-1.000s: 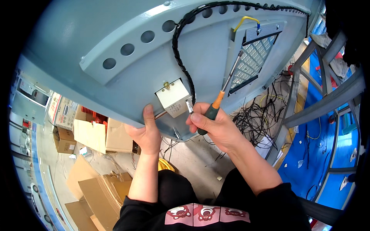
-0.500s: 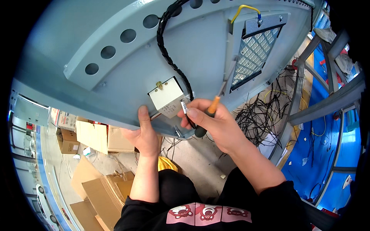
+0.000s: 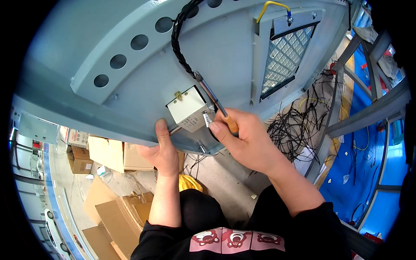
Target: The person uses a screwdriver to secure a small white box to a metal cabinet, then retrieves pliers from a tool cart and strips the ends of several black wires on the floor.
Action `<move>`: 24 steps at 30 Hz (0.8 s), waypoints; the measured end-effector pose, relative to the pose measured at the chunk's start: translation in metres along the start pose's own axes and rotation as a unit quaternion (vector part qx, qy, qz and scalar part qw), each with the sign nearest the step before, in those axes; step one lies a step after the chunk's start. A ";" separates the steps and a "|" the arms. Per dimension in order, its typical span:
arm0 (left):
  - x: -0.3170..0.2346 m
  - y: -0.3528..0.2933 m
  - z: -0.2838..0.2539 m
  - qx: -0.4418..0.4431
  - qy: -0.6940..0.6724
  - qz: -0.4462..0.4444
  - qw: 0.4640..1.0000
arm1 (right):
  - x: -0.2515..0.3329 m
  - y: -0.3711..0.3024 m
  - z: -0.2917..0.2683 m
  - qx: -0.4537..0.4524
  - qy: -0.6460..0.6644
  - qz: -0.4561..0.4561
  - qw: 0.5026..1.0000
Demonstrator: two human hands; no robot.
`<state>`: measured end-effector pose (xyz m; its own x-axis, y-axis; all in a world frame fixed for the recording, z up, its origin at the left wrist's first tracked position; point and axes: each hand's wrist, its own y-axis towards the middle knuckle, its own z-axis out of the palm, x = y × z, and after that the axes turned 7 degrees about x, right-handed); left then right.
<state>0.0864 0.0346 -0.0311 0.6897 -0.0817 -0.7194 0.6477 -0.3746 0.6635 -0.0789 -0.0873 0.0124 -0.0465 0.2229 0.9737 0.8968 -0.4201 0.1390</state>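
A worker's right hand (image 3: 247, 139), fingers curled snug, grips a screwdriver (image 3: 213, 97) just R of a wht metal box (image 3: 189, 107); its smooth orange handle end shows, steel shaft slanting up past the box's upper R corner, tip over a spiral-wrapped blk cable (image 3: 175, 43). A wht label sleeve (image 3: 207, 118) w/ dark marks sits btwn box and same hand's fingertips. Box is squarish, matte, w/ small dark print on lower face and a brass fitting (image 3: 178, 95) on top, mounted on a glossy gray-blue steel panel (image 3: 227, 56). Left hand (image 3: 161, 149), below L of box, has thumb raised against panel edge; fingers hidden, can't tell how far closed. Diamond-mesh vent (image 3: 287, 60) up R of box.
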 end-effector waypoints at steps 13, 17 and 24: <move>-0.007 -0.004 -0.002 0.005 0.001 -0.004 1.000 | -0.027 -0.013 0.012 -0.135 0.203 0.127 0.961; -0.008 -0.005 -0.008 0.036 -0.116 0.005 0.993 | -0.031 -0.009 0.003 -0.027 0.210 0.077 0.974; -0.010 -0.003 -0.007 0.016 -0.118 0.016 0.993 | -0.011 -0.002 0.001 -0.029 0.144 0.018 0.989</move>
<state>0.0802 0.0433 -0.0243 0.6119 -0.3061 -0.7293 0.6137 -0.3979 0.6820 -0.0795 -0.0885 0.0009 -0.1455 -0.0499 0.9881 0.8741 -0.4744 0.1048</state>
